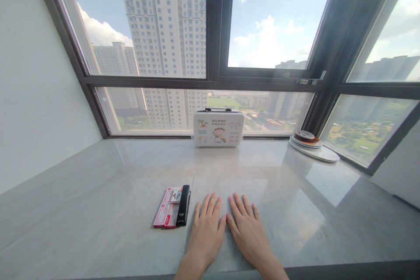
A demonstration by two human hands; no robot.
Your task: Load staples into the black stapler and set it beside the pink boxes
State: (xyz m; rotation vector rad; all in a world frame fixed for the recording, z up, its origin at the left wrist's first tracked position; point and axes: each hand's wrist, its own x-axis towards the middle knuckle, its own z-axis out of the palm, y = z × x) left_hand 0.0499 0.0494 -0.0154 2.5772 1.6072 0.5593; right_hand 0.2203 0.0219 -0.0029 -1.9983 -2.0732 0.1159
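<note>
Left hand (207,227), head view: palm down, fingers straight and slightly spread, laid flat on the grey marbled sill (98,210); thumb tip just beside the other thumb.
Right hand (248,227): palm down, fingers extended and fanned, flat on the same sill; thumb angled toward the left hand.
Black stapler (183,205): just left of the left hand's fingers, apart from them. Long, narrow, laid lengthwise away from the body; small pale lettering toward the near end, thin metallic line along the side facing the hand.
Pink-and-white boxes (162,215): left of the left hand, past the stapler and against it. Flat block, white panels edged in pink, red patch low down, small picture on the far one; exact count hard to tell, print too small to read.
White case (218,129): well ahead of both hands, upright by the window (210,83). Dark handle on top, cartoon figure and palm tree on the front.
Stacked discs (311,146): far ahead and right of the right hand, in the window corner; widest one white, at the bottom.
</note>
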